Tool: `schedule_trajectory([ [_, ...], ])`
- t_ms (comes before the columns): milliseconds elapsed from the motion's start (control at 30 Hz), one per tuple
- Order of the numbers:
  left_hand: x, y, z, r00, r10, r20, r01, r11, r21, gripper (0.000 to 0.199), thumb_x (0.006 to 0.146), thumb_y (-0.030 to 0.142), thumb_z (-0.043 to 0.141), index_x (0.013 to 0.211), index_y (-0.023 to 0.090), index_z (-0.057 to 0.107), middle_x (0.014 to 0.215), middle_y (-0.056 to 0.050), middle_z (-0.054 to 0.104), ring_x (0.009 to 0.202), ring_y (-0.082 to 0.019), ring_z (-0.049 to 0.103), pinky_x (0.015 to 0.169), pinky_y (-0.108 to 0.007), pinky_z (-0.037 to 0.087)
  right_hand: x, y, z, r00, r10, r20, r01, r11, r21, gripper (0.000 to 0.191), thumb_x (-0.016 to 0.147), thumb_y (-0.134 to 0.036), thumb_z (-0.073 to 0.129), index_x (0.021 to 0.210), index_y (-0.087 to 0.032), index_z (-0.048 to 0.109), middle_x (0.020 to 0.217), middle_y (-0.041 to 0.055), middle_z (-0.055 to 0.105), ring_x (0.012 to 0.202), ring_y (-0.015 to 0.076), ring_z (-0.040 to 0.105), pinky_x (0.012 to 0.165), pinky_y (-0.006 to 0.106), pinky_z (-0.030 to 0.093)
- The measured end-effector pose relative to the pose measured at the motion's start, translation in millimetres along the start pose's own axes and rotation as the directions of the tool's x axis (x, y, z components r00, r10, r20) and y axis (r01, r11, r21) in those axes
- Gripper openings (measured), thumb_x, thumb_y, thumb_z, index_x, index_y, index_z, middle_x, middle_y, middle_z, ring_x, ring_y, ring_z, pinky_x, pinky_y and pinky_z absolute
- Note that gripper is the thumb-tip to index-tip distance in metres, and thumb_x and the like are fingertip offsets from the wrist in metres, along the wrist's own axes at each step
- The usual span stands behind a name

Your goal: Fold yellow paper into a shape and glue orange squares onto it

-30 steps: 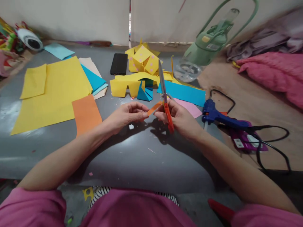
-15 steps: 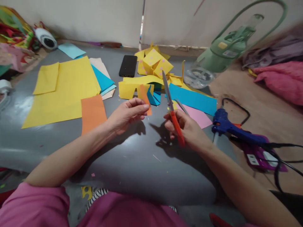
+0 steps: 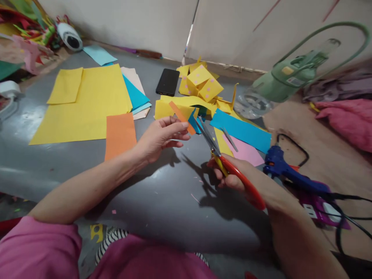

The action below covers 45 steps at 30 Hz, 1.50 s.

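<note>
Between its thumb and fingers, my left hand (image 3: 165,136) pinches a narrow orange strip (image 3: 180,116), which tilts up to the left. My right hand (image 3: 232,174) is closed round large scissors with red and yellow handles (image 3: 242,180). The blades point up and left, slightly parted, with their tips close to the strip's right side. Behind the strip lie a yellow paper band (image 3: 165,108) and a small blue folded piece (image 3: 193,118). A wider orange sheet (image 3: 120,133) lies by my left forearm, partly over a large yellow sheet (image 3: 93,100).
A black phone (image 3: 167,82) lies behind the band, beside folded yellow dotted paper (image 3: 203,81). To the right are a blue strip (image 3: 241,130), pink paper (image 3: 247,153), small metal blades (image 3: 230,140), a blue glue gun (image 3: 286,164) with cables and a green bottle (image 3: 290,75).
The scissors have swung from upright to pointing left, near the orange strip, and my right hand has turned. The strip leans more to the left. The whole view has shifted slightly.
</note>
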State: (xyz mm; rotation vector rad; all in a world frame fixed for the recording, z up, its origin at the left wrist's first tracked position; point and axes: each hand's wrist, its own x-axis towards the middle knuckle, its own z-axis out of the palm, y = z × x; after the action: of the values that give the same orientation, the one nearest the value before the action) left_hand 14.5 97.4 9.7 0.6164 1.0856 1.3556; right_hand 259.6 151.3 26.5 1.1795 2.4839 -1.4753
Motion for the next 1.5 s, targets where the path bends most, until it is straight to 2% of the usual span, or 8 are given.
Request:
schedule_trajectory([
  [167,0,-2,2.2,1.0,0.003,0.013,-0.003,1.0,0.014,0.027,0.076,0.032,0.079,0.079,0.017,0.057,0.078,0.0,0.072,0.071,-0.01,0.07,0.06,-0.019,0.05,-2,-5,0,0.996,-0.057,0.064,0.053,0.996,0.07,0.082,0.066,-0.095,0.051,0.097,-0.02,0.061,0.078,0.0034,0.06,0.065,0.0185,0.056,0.056,0.03,0.046],
  [300,-1,-3,2.7,0.999,0.025,0.027,-0.025,1.0,0.004,0.024,0.077,0.03,0.077,0.079,0.017,0.056,0.08,-0.001,0.074,0.073,-0.011,0.071,0.059,-0.019,0.049,0,-7,1,0.989,-0.104,0.104,0.1,0.994,0.041,0.081,0.068,-0.098,0.041,0.087,-0.021,0.058,0.075,0.0027,0.059,0.063,0.0178,0.054,0.058,0.031,0.044],
  [433,-2,-3,3.2,0.999,0.029,0.014,-0.029,0.999,0.022,0.025,0.076,0.03,0.076,0.078,0.018,0.055,0.08,-0.002,0.074,0.077,-0.013,0.071,0.059,-0.02,0.049,0,-12,2,0.99,-0.116,0.082,0.116,0.993,0.007,0.079,0.07,-0.098,0.039,0.081,-0.021,0.055,0.072,0.0032,0.059,0.064,0.0188,0.054,0.06,0.032,0.044],
  [667,-3,-2,3.5,0.999,0.037,0.017,-0.038,0.999,0.021,0.025,0.078,0.03,0.076,0.077,0.018,0.054,0.082,-0.003,0.074,0.079,-0.013,0.069,0.058,-0.019,0.049,0,-14,3,0.992,-0.102,0.075,0.101,0.995,0.012,0.081,0.07,-0.097,0.04,0.089,-0.021,0.059,0.075,0.0036,0.059,0.066,0.019,0.055,0.059,0.031,0.046],
  [1033,-3,-1,4.8,0.999,0.034,0.009,-0.034,0.999,0.031,0.023,0.078,0.03,0.075,0.078,0.018,0.055,0.083,-0.003,0.073,0.079,-0.013,0.069,0.058,-0.02,0.05,0,-15,6,0.995,-0.086,0.058,0.084,0.996,0.037,0.078,0.068,-0.097,0.043,0.083,-0.021,0.057,0.077,0.0044,0.06,0.068,0.0193,0.056,0.06,0.03,0.049],
  [1500,-3,1,4.2,0.999,0.044,0.005,-0.044,0.996,0.08,0.02,0.08,0.028,0.073,0.078,0.017,0.056,0.083,-0.003,0.073,0.079,-0.014,0.07,0.059,-0.02,0.049,-1,-12,6,0.993,-0.095,0.062,0.094,0.995,0.031,0.077,0.07,-0.095,0.044,0.087,-0.021,0.059,0.077,0.0037,0.059,0.068,0.0198,0.057,0.06,0.031,0.049],
])
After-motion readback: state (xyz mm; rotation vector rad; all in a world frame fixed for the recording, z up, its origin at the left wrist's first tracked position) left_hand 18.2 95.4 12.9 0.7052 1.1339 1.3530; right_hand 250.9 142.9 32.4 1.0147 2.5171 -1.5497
